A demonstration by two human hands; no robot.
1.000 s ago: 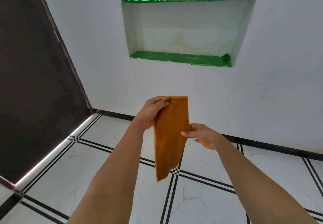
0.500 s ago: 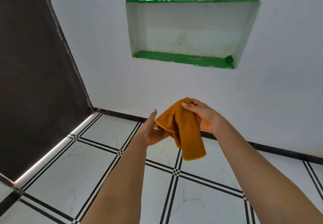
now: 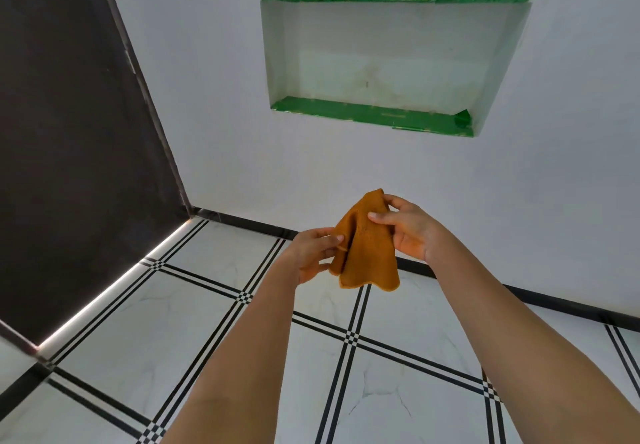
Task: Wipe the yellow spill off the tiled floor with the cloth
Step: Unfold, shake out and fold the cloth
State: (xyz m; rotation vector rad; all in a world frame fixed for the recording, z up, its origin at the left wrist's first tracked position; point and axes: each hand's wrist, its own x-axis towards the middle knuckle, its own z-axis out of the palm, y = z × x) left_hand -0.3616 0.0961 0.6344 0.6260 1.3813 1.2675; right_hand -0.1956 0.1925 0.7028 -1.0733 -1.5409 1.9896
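An orange-brown cloth (image 3: 367, 253) hangs folded in front of me, well above the floor. My right hand (image 3: 408, 229) pinches its top between thumb and fingers. My left hand (image 3: 311, 253) grips the cloth's left edge lower down. The white tiled floor (image 3: 173, 332) with black double lines spreads below. No yellow spill shows on the tiles in view; my forearms hide part of the floor.
A white wall faces me with a recessed niche (image 3: 381, 62) lined in green foil. A dark door or panel (image 3: 69, 132) stands at the left, with a bright strip at its foot. A black skirting (image 3: 554, 301) runs along the wall base.
The cloth hung long from my left hand one second ago. My right hand has since lifted its lower part and taken the top, so it now hangs folded shorter. My left hand moved to its side edge.
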